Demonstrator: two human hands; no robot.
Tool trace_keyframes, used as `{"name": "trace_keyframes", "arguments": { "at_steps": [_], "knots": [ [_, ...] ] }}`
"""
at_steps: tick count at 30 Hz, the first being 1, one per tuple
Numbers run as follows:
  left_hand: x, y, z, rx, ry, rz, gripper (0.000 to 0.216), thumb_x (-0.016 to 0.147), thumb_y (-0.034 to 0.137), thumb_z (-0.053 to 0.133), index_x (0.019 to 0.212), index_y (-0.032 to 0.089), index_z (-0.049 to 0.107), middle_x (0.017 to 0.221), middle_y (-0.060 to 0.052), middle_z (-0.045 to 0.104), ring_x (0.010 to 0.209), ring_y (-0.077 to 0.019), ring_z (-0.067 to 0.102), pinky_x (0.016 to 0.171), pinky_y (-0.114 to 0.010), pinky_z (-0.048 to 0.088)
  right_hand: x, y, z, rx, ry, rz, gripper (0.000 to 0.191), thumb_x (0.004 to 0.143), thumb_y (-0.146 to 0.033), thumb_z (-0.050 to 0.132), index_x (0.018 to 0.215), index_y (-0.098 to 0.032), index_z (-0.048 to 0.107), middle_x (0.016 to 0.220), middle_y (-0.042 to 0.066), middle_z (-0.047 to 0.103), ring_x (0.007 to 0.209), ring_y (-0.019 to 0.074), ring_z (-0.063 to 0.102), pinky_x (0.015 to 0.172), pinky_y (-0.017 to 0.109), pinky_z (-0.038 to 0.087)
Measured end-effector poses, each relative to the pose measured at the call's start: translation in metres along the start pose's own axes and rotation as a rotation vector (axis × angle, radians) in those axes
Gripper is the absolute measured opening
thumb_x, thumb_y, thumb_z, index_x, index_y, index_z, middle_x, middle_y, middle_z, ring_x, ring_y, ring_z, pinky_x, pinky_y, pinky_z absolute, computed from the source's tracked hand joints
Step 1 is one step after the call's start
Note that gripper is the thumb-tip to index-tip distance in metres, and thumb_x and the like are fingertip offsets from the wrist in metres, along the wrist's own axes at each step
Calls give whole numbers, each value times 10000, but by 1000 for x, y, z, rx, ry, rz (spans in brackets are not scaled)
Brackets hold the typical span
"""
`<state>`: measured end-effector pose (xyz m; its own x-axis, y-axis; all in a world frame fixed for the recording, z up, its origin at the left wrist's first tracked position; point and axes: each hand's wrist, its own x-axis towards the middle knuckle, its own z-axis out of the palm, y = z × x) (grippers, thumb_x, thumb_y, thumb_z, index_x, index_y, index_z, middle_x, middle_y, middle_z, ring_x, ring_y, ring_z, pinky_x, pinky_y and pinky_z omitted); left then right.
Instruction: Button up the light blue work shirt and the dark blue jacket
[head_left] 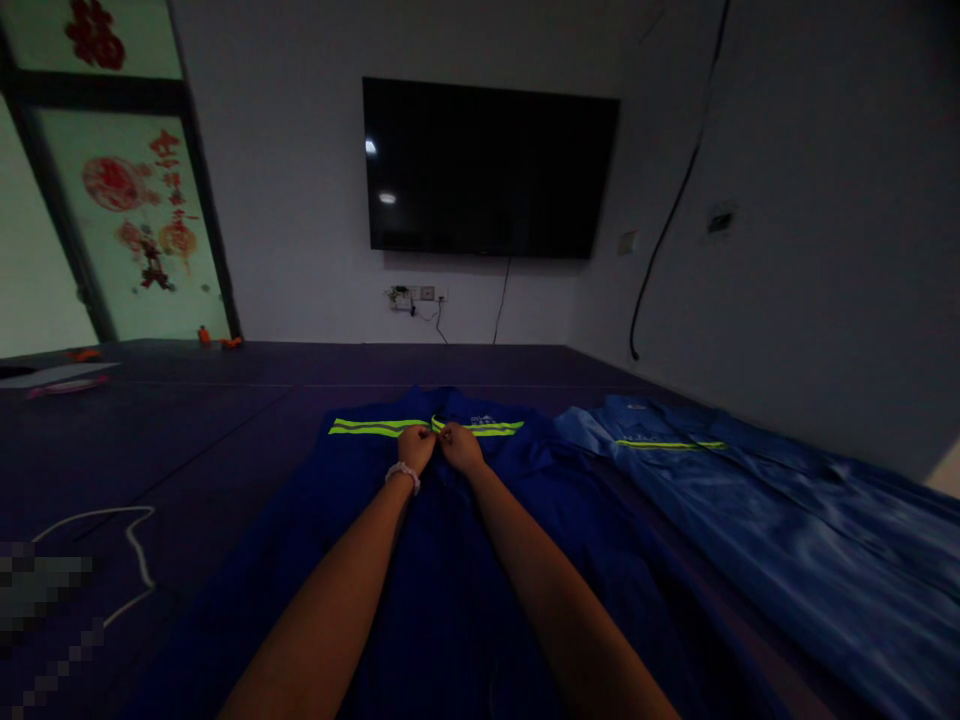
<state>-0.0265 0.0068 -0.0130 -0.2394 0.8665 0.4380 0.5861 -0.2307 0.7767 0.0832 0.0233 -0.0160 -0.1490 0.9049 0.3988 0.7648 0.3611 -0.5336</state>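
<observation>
- We see a dark mat (187, 420) filling the lower half of the frame, running back to the white wall where a television (487, 168) hangs at upper centre; the left of the mat lies mostly bare, with only a pale cord (127, 540) at lower left.
- A dark blue jacket (450, 560) lies flat at lower centre, its yellow-green stripe (375, 428) across the far end.
- A lighter blue garment (750, 500) lies just beside it to the right, close to the right wall.
- Our left hand (415, 447) and right hand (460, 447) meet at the jacket's middle seam by the stripe, fingers drawn together; each seems to pinch the fabric edge, though the dim view blurs it.
- A pale band (403, 474) circles the left wrist.
</observation>
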Motion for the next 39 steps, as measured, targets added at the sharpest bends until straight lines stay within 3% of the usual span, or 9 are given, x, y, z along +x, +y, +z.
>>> {"name": "trace_keyframes", "arguments": {
  "at_steps": [21, 39],
  "knots": [
    [-1, 4, -1, 62, 2, 18, 193, 686, 144, 474, 511, 134, 554, 541, -8, 551, 575, -110, 490, 544, -208, 295, 0, 1, 2, 18, 11, -3, 123, 752, -148, 520, 830, -170, 613, 737, 34, 627, 654, 121, 541, 559, 194, 315],
    [0, 1, -2, 25, -12, -4, 182, 715, 169, 483, 598, 131, 617, 574, -16, 586, 599, -119, 520, 543, -200, 317, 0, -1, -1, 38, 86, 8, 133, 712, -157, 525, 770, -152, 643, 667, 35, 626, 608, 119, 546, 528, 190, 328]
  ]
}}
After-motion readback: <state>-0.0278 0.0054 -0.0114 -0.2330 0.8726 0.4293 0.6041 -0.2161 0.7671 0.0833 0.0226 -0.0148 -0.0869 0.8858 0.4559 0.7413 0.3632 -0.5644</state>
